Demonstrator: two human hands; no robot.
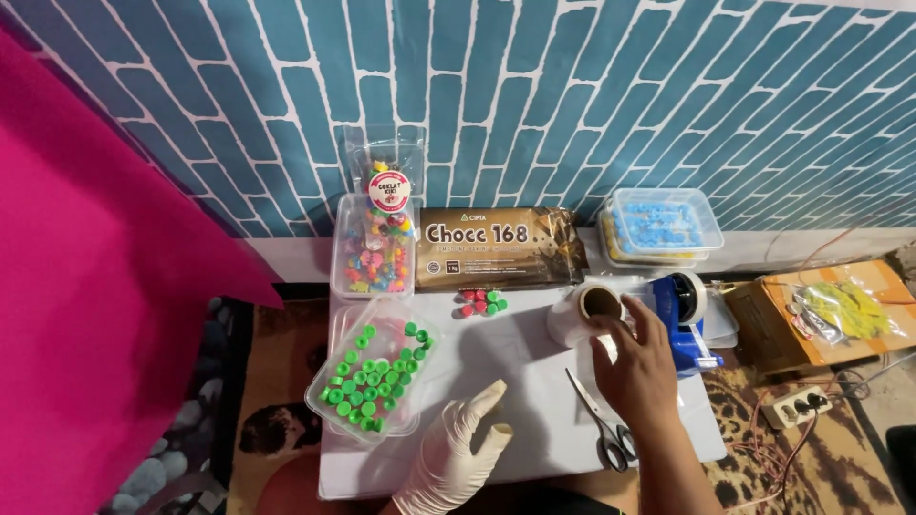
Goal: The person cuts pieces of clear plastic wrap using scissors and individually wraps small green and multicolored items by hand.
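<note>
My right hand (637, 367) is bare and rests its fingers on a white roll with a brown core (584, 313) lying on the white table (520, 358). My left hand (456, 450) wears a white glove and hovers near the table's front edge, fingers loosely curled, holding nothing. Just left of it sits a clear tray of green caps (374, 374). A few red and green caps (480, 302) lie loose near the table's back. Scissors (603, 422) lie beside my right wrist.
A brown chocolate block package (496, 248) lies at the back. Clear boxes of colourful sweets (374, 246) and of blue and yellow pieces (660, 224) flank it. A blue tape dispenser (685, 319), a cardboard box (830, 310) and a power strip (801, 405) are right. Pink fabric (95, 286) hangs left.
</note>
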